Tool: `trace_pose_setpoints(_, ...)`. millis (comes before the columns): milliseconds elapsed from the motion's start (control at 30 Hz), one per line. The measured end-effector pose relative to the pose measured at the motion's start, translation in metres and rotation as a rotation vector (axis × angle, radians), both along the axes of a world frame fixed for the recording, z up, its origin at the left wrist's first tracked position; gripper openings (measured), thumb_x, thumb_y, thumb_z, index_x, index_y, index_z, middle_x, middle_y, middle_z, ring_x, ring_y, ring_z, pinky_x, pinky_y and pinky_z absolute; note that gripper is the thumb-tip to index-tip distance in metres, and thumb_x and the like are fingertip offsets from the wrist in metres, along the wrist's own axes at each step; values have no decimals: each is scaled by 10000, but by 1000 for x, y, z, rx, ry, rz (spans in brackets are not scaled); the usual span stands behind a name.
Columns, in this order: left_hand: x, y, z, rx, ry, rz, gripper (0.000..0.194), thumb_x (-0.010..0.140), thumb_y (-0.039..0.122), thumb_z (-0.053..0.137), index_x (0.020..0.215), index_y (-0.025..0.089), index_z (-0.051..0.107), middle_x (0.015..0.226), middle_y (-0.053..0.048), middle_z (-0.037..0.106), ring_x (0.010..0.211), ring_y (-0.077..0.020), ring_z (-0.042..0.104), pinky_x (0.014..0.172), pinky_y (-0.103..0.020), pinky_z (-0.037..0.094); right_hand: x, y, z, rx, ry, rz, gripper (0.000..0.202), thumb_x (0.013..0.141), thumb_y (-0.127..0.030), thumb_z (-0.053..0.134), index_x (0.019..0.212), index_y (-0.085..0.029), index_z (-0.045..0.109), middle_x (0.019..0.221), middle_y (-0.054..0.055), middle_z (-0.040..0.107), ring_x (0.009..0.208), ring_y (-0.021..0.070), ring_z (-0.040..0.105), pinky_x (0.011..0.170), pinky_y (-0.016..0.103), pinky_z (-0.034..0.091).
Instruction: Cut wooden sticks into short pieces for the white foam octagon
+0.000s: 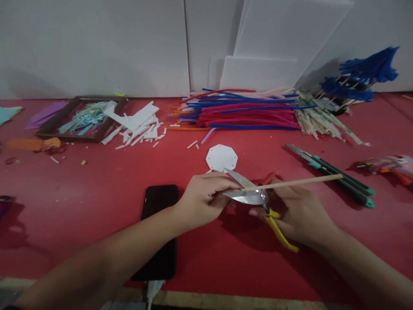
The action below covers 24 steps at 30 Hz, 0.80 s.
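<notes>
My left hand (206,198) pinches one end of a thin wooden stick (300,182) near the middle of the red table. The stick runs to the right, between the open blades of the scissors (250,197) and over my right hand (300,211). My right hand is wrapped round the scissors, which have one yellow and one red handle. Just beyond my left hand lies a white octagonal piece (222,157) with small holes near its edge. Beneath my left forearm is a black phone (159,206).
Pipe cleaners (248,114) are heaped at the back, beside wrapped sticks (319,116). Two cutters (345,181) lie on the right. White scraps (138,122) and a brown frame (43,131) sit at the back left. White boards (258,71) lean on the wall.
</notes>
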State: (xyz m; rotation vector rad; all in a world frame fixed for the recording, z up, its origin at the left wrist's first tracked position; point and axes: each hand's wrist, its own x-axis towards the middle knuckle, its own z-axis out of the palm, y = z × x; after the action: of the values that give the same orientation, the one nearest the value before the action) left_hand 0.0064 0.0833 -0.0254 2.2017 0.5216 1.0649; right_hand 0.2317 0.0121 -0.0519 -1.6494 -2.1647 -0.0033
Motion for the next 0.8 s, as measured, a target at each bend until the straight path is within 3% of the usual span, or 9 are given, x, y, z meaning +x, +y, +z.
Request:
trace_pose_setpoints(333, 0, -2, 2, -48, 26, -46, 258, 757, 11, 468, 818, 169, 662, 823, -47, 756, 757, -130, 717, 656, -214, 561, -4, -2, 13, 71, -28, 68, 379, 886, -566, 468, 749, -216, 513, 580, 31, 597, 465, 181, 563, 461, 281, 343)
trace_pose_setpoints(533, 0, 1, 4, -89, 82, -57, 227, 797, 21, 470, 852, 163, 639, 835, -45, 739, 793, -133, 702, 710, -226, 545, -6, 3, 15, -22, 41, -20, 427, 863, -638, 435, 683, -252, 409, 549, 17, 561, 458, 164, 510, 465, 278, 314)
trace_pose_setpoints(700, -8, 11, 39, -38, 410, 26, 251, 939, 188, 404, 941, 162, 654, 981, -69, 725, 921, -179, 675, 809, -284, 519, -3, 11, 18, -122, 154, -72, 501, 792, -736, 451, 654, -266, 347, 506, -19, 479, 407, 128, 394, 438, 272, 281)
trace_pose_setpoints(800, -23, 13, 59, 10, 619, 309, 266, 926, 216, 411, 995, 170, 663, 976, -67, 706, 918, -210, 658, 824, -328, 510, -1, 9, 19, -117, 199, -74, 515, 779, -744, 467, 634, -271, 324, 489, -33, 436, 391, 120, 370, 423, 271, 263)
